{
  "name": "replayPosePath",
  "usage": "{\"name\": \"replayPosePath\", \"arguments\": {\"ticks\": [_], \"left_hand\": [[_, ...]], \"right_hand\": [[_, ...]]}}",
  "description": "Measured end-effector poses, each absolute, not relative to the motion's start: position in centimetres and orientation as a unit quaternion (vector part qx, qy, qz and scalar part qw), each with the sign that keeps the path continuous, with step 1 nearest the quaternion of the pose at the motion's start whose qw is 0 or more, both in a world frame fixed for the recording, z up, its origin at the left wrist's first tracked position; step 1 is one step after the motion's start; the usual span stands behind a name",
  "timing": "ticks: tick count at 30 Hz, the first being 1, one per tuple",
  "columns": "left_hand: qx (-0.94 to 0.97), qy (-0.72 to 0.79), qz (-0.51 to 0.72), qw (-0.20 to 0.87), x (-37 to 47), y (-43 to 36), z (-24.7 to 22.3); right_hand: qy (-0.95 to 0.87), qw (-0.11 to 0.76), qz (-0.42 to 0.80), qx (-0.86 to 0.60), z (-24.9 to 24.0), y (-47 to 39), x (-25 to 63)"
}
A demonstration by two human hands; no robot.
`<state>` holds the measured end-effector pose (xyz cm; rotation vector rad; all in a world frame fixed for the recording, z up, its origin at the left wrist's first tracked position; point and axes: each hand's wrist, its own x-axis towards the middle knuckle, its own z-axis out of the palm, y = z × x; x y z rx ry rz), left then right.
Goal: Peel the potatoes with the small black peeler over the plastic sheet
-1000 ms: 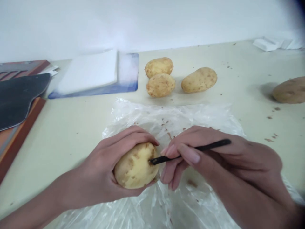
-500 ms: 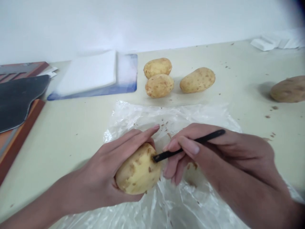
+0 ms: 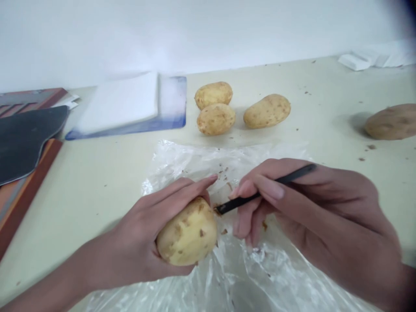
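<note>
- Gripping a partly scraped, yellow oval potato (image 3: 188, 236) in the left hand (image 3: 136, 236), wrapped closely round it.
- Pinching a slim black stick-shaped tool (image 3: 242, 200) in the right hand (image 3: 315, 221), tip just beside the potato.
- Working above a crumpled, clear plastic sheet (image 3: 177, 158) bearing brown scraps (image 3: 224, 232), on the pale green table (image 3: 107, 169).
- Facing three tan oval potatoes (image 3: 216, 119), two apparently touching, toward the table's far edge.

Plain bluish-white wall (image 3: 247, 32) across the top, pale green tabletop (image 3: 104, 167) below, their meeting line rising slightly towards the right, soft diffuse light, faint shadows
</note>
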<state>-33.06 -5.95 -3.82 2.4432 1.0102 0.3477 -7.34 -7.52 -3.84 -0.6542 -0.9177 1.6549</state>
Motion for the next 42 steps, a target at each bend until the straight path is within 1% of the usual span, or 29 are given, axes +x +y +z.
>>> {"name": "replayPosePath", "arguments": {"ticks": [6,10,13,18,20,23,27,30,33,37,42], "left_hand": [[0.85,0.422,0.147,0.28,-32.2,-5.5,-3.6],[0.842,0.414,0.174,0.299,-32.1,-5.5,-3.2],[0.862,0.368,0.22,0.271,-32.2,-5.8,-3.3],[0.919,0.254,0.257,0.158,-31.8,-6.3,-3.7],[0.92,0.255,0.268,0.133,-31.6,-6.4,-3.9],[0.907,0.305,0.262,0.127,-31.3,-6.3,-4.2],[0.882,0.379,0.242,0.139,-31.2,-6.4,-3.8],[0.879,0.382,0.237,0.16,-31.3,-6.4,-3.4],[0.867,0.389,0.252,0.185,-31.6,-6.3,-3.5],[0.823,0.429,0.283,0.243,-31.9,-5.7,-3.8],[0.768,0.441,0.328,0.329,-32.3,-4.9,-3.3]], "right_hand": [[-0.452,0.577,0.637,-0.239,-4.0,-6.9,-6.6],[-0.531,0.57,0.574,-0.251,-4.3,-7.0,-6.0],[-0.628,0.563,0.468,-0.264,-4.3,-7.2,-5.8],[-0.761,0.548,0.233,-0.259,-3.8,-7.8,-6.1],[-0.783,0.546,0.172,-0.245,-3.5,-8.1,-6.3],[-0.79,0.546,0.113,-0.253,-3.3,-8.3,-6.4],[-0.791,0.537,0.1,-0.276,-3.5,-8.3,-6.2],[-0.796,0.53,0.113,-0.269,-3.7,-8.2,-6.2],[-0.788,0.533,0.143,-0.272,-3.7,-8.1,-6.2],[-0.775,0.538,0.177,-0.28,-3.8,-7.9,-6.0],[-0.731,0.563,0.266,-0.279,-4.5,-7.0,-5.8]]}}
